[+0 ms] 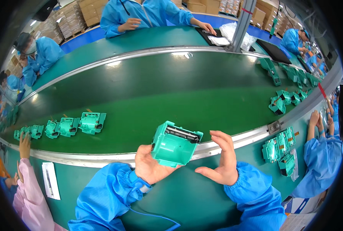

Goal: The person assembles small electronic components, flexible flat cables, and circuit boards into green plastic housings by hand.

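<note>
My left hand [149, 169] holds a green plastic housing [174, 149] from its left side and below, over the near edge of the belt. The housing is tilted, its hollow side showing, with a black and silver strip along its upper edge. To the right of it, my right hand [224, 163] is raised with thumb and fingers apart, touching nothing. A band with a coiled blue cord [156, 215] is around my left wrist.
A green conveyor belt [148, 84] runs across, with metal rails. Similar green housings [92, 122] line its left end; others [277, 104] lie at the far right. More housings [270, 151] stand on the right of my bench. A white sheet [50, 181] lies left. Several co-workers sit around.
</note>
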A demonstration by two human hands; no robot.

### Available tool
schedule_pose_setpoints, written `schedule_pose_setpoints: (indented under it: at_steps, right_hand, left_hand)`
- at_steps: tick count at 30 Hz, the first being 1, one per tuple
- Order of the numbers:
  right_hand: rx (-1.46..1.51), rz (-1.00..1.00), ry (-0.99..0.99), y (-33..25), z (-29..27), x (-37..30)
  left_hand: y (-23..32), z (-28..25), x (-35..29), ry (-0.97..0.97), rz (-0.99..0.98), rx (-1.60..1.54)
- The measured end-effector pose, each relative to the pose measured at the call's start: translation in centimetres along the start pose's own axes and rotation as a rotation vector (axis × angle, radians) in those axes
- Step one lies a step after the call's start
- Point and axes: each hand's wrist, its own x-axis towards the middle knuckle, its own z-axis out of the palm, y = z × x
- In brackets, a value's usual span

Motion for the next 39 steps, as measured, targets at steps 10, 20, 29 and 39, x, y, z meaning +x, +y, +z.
schedule_pose_setpoints:
  at_steps: [10, 20, 29, 39]
  right_hand:
    - [-0.409, 0.2, -0.2, -9.7, -3.7, 2.4]
    - [-1.0, 0.688, -0.361, 3.5, -18.2, 6.4]
    - [-1.05, 1.05, -0.559, 15.6, -20.1, 9.3]
    - [-1.144, 1.237, -0.41, 18.2, -23.9, 4.4]
  left_hand:
    - [4.0, 3.7, -3.4, 0.739, 0.865, 1.914]
    - [6.5, 5.9, -6.9, 1.097, 0.993, 2.252]
    - [5.3, 4.2, -1.6, 0.986, 1.263, 2.27]
    - [-1.0, 4.5, 1.6, 0.186, 1.034, 2.262]
